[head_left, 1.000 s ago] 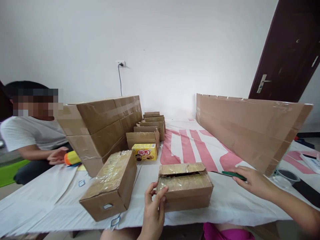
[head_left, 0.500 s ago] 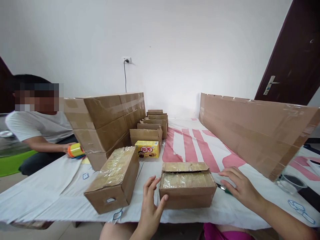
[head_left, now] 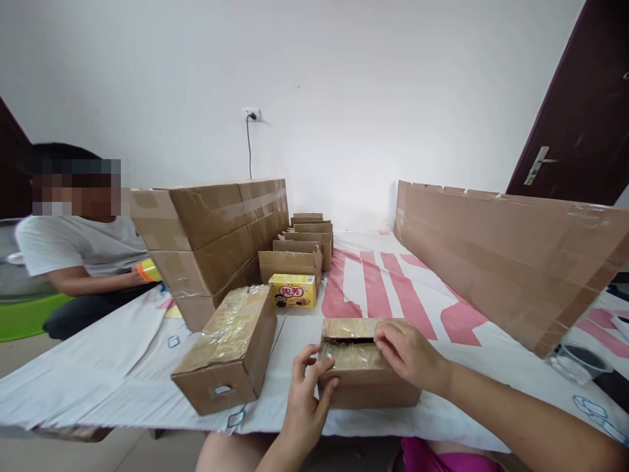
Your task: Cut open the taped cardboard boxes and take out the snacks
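A small cardboard box (head_left: 366, 391) with clear tape over its top lies crosswise in front of me. A dark gap runs between its top flaps. My left hand (head_left: 310, 387) grips the left end, fingertips on the top edge and thumb against the front. At the right part of the gap, my right hand (head_left: 410, 357) pinches the flap edge, fingers pressed together. Another taped cardboard box (head_left: 223, 354), with a hole in its near end, stands to the left. Behind it sits a yellow snack carton (head_left: 293, 291).
Stacked large cartons (head_left: 211, 223) rise at left; several small opened boxes (head_left: 289, 263) line up beside them. A long cardboard panel (head_left: 501, 255) stands at right, near a clear plastic cup (head_left: 577, 362). Beyond the stack, a seated person (head_left: 83, 242) holds a yellow-orange tape roll (head_left: 149, 270).
My right hand has moved left from beside the box onto its top gap and closed on the flap. My left fingers now rest on the box top. A green-handled tool is now hidden.
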### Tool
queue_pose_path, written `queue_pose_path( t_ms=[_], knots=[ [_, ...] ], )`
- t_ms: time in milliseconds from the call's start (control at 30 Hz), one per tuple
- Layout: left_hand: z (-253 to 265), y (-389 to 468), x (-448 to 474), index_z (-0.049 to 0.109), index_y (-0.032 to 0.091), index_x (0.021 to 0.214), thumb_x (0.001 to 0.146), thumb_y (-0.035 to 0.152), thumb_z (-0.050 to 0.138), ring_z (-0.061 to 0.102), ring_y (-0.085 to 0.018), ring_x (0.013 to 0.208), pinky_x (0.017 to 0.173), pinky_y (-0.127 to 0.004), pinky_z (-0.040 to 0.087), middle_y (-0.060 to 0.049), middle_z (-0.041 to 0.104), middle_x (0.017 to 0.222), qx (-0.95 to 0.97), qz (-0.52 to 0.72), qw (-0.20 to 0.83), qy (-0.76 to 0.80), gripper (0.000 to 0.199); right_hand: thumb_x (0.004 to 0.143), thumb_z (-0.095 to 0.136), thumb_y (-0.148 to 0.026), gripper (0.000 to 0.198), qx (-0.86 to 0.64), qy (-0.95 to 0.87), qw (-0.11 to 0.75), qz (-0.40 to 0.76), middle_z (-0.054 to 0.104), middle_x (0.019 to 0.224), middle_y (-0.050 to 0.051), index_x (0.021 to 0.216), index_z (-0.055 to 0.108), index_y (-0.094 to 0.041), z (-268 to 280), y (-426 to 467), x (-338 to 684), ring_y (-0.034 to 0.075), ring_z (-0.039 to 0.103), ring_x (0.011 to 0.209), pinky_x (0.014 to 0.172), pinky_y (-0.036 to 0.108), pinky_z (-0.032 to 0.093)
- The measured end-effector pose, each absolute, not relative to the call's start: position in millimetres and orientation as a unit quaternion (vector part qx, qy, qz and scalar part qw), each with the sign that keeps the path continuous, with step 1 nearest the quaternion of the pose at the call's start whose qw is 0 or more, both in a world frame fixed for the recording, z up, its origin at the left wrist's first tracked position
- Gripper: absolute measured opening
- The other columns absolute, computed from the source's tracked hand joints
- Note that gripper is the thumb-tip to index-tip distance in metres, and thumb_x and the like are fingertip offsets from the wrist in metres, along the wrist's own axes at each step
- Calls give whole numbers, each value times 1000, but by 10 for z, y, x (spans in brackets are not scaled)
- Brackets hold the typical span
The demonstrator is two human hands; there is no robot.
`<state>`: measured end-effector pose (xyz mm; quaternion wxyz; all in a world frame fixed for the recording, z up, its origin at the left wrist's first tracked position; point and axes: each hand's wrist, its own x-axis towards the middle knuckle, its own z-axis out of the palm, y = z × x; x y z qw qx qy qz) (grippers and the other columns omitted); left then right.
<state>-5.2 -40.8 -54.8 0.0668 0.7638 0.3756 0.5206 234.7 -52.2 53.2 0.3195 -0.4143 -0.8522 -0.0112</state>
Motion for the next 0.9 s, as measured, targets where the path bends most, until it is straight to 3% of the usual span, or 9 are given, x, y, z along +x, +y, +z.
queue_pose_path(
  t_ms=[100,200,267,333,500,700,800,900],
  knots=[
    [-599,-411,-43,56,25,110,89,18,53,51,-25,117,91,-41,51,-11,45,126,756,535,61,372,23,89,41,-13,14,-450,-830,330,30,61,80,4,86,52,-20,615,-529,2347,16,56,71,65,29,46],
    [-605,-419,-45,56,25,111,89,17,53,51,-25,118,90,-41,52,-11,46,125,755,537,61,371,24,84,51,-12,13,-382,-879,276,77,65,92,6,91,57,-20,738,-573,2408,19,59,87,79,33,47],
    [-606,-426,-37,55,25,113,89,16,52,51,-25,118,90,-40,52,-11,46,125,755,539,60,369,25,79,63,-15,20,-343,-905,235,90,66,103,7,99,61,-19,783,-595,2450,22,58,99,92,39,44],
    [-611,-433,-22,54,25,114,90,15,52,51,-25,118,89,-39,52,-11,45,126,753,542,56,370,26,75,71,-20,28,-343,-909,219,87,67,105,8,102,64,-19,770,-595,2469,24,58,101,95,42,42],
    [-617,-434,-6,52,25,115,91,15,50,50,-24,119,89,-39,51,-12,44,128,752,543,42,371,26,81,65,-16,7,-347,-893,269,97,69,91,4,86,69,-20,621,-550,2415,18,61,89,85,35,46],
    [-608,-456,-13,53,25,115,91,16,50,51,-25,119,90,-41,51,-12,45,128,749,545,49,375,26,86,55,-11,13,-361,-889,270,83,67,79,3,79,63,-19,612,-548,2354,17,61,79,76,31,48],
    [-604,-466,-6,54,26,114,90,16,50,51,-25,119,91,-42,50,-11,45,128,742,553,59,375,26,87,51,-10,16,-396,-885,239,56,69,89,6,94,63,-17,647,-541,2318,19,62,85,79,34,49],
    [-614,-457,-5,57,27,113,89,16,53,51,-25,117,89,-40,50,-10,45,129,739,558,67,370,27,86,48,-7,35,-426,-886,183,17,68,103,13,119,57,-12,671,-514,2254,24,61,97,85,38,49]
  ],
)
